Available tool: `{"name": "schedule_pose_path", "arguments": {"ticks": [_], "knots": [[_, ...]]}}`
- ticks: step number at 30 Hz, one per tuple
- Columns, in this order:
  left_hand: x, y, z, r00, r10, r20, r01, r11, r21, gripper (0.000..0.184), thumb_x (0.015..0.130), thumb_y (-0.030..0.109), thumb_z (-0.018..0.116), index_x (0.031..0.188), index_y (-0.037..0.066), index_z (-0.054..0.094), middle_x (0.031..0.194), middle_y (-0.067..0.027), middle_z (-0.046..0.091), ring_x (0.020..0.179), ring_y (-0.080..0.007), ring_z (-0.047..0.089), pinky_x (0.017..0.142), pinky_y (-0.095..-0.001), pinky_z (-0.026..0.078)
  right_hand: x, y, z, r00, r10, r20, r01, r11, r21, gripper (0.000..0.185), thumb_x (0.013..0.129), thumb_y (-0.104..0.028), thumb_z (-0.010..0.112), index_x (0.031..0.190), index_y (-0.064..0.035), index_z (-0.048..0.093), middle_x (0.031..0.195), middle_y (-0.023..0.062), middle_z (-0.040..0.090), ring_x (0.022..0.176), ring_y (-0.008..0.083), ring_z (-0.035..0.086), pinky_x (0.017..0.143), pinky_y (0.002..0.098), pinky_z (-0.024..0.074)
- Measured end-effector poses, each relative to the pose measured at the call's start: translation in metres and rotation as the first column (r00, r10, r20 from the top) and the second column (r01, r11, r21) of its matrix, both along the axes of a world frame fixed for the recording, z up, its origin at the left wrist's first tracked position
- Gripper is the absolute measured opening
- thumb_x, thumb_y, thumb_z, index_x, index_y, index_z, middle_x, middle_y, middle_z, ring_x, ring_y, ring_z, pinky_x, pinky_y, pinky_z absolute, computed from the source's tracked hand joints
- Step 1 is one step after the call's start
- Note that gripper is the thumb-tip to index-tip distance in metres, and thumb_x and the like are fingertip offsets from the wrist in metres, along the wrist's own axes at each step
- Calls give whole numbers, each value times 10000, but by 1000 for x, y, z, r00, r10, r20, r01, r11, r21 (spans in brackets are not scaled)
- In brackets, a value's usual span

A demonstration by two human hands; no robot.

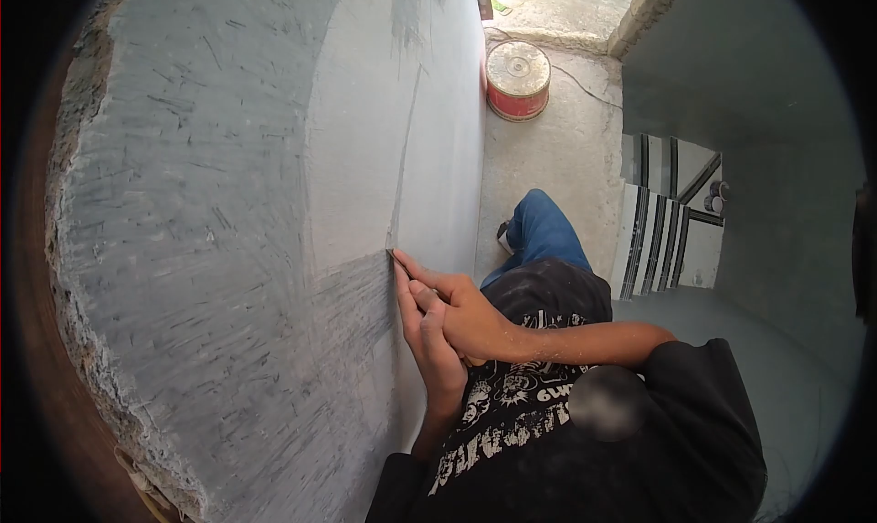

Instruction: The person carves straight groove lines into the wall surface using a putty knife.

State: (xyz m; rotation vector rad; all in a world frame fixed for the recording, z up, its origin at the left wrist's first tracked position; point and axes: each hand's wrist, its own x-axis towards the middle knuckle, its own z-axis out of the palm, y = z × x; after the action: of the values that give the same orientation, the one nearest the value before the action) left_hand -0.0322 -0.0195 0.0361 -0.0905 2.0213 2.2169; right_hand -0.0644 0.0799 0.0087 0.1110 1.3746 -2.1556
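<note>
My right hand (480,317) and my left hand (427,340) are pressed together against the wall (210,221), fingers closed. A thin dark blade (395,256) shows at their fingertips, its edge touching the wall; its handle is hidden in the hands. How the grip is shared between the hands is partly covered. Above the fingertips lies a smooth pale patch (356,167) with a thin dark line running up it. Around and below it, the wall is grey and scored with short dark scratches.
A round bucket (518,92) with a red side and a dusty lid stands on the floor (539,158) along the wall. A thin cable runs past it. Stairs (653,240) with dark stripes lie to the right. The wall's left edge (87,322) is rough and broken.
</note>
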Motion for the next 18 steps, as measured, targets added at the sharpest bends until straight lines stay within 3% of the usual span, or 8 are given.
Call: {"name": "schedule_pose_path", "arguments": {"ticks": [2,4,6,9,11,13,18], "knots": [[2,-2,-32,998,30,-58,-9,945,327,744,1104,370,393,1652,-2,52,1724,-194,26,1596,-285,42,1266,-387,73,-2,-3,-5,1000,-17,14,17,1000,9,474,1116,-210,445,1580,-113,424,1050,-5,652,932,48,516,832,198,462],[-7,-1,-45,994,33,-102,10,918,397,747,1103,362,401,1652,-2,49,1724,-193,24,1594,-278,49,1263,-375,81,-11,-2,-3,998,-35,45,36,999,-16,473,1116,-210,445,1579,-116,426,1063,-4,650,943,48,514,840,197,461],[-16,-3,-46,992,-7,-123,33,977,213,751,1102,358,410,1653,1,45,1724,-194,25,1592,-271,59,1259,-363,90,-15,-2,-6,998,-54,30,55,998,-24,474,1117,-211,446,1581,-117,425,1053,-6,647,927,48,513,825,197,462],[-10,7,-48,990,129,-53,-126,990,62,750,1102,358,411,1657,15,41,1723,-198,36,1591,-268,64,1256,-350,103,-14,-1,-10,999,-48,-11,48,999,-1,479,1117,-217,447,1586,-120,415,1003,-9,643,860,48,510,761,197,465],[-16,34,4,974,219,57,-226,961,158,745,1106,364,400,1656,13,41,1721,-203,45,1590,-278,74,1255,-351,110,-14,5,1,999,6,42,-7,1000,18,483,1118,-223,447,1589,-123,408,967,-7,640,808,48,507,711,197,463],[-20,40,23,964,237,120,-253,957,143,740,1090,354,392,1647,-4,63,1703,-218,92,1572,-291,125,1244,-356,149,-9,2,-3,1000,-16,0,16,1000,14,484,1118,-225,447,1591,-130,405,920,-12,627,766,41,488,664,198,452],[-21,19,10,969,157,189,-132,982,-137,740,1003,290,386,1605,-85,175,1621,-283,301,1483,-332,358,1188,-379,324,-13,2,1,1000,-17,-4,17,999,35,482,1116,-220,445,1592,-148,411,817,-27,595,680,24,473,574,197,436]]}}
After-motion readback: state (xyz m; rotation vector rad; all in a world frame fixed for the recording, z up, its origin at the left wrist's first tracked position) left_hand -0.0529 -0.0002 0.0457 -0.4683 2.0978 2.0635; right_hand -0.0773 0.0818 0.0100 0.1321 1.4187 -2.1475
